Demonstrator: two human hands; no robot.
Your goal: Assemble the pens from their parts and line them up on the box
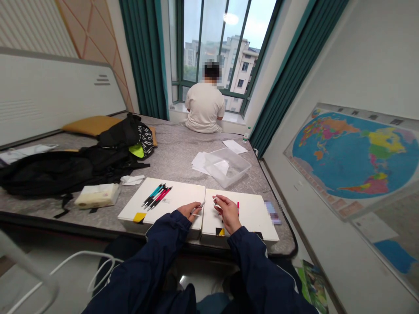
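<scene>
My left hand is closed over the inner edge of the left white box. Its fingers grip a slim pen part with a silvery end, and a thin pale stick juts out below them. Above the right white box, my right hand is pinched on something small and light, too small to name. A pink-red pen barrel shows just beyond the right hand, partly hidden by it. Several click pens in teal, black, white and red lie side by side on the left box.
A clear plastic bin and white papers lie behind the boxes. Left are a tissue pack and a black backpack. A phone lies right. A person sits by the window, back turned.
</scene>
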